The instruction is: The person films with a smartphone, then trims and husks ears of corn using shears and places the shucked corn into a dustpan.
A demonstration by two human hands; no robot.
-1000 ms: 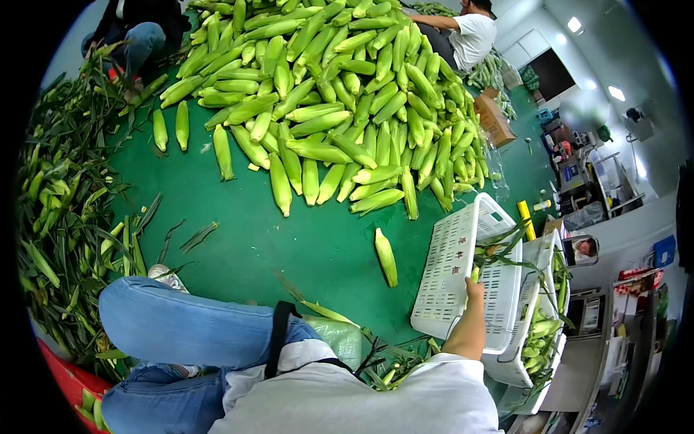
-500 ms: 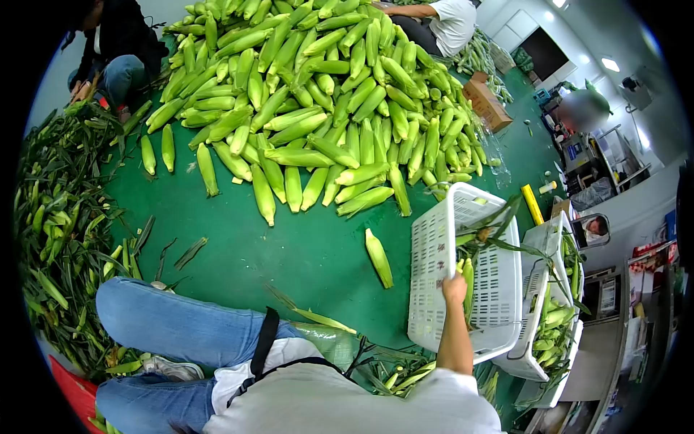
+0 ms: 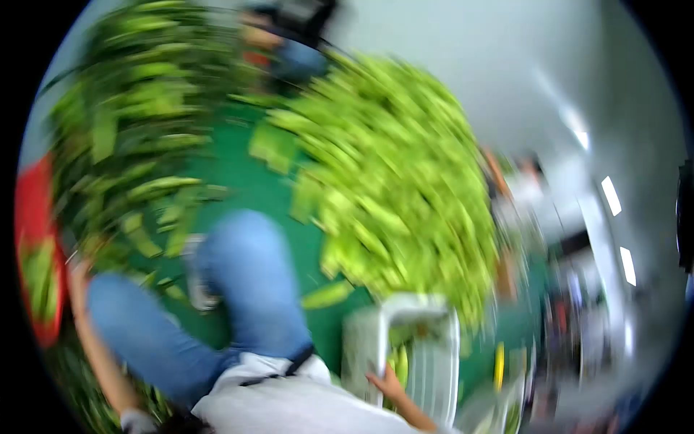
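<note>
The view is smeared by motion. My right hand is closed on the near rim of a white crate, whose inside holds some green corn. At the far left my left hand is beside a red container with green ears in it and beside the leafy husks. Its fingers are blurred, and whether it holds anything does not show. One corn ear lies on the green floor left of the crate.
A large heap of corn fills the centre. One person sits beyond the husks, another right of the heap. A yellow tube and a second crate are at lower right.
The view has swung left, shifting the heap to the right. My left hand has come into view at the left. The crate with my right hand on it now appears lower in the picture.
</note>
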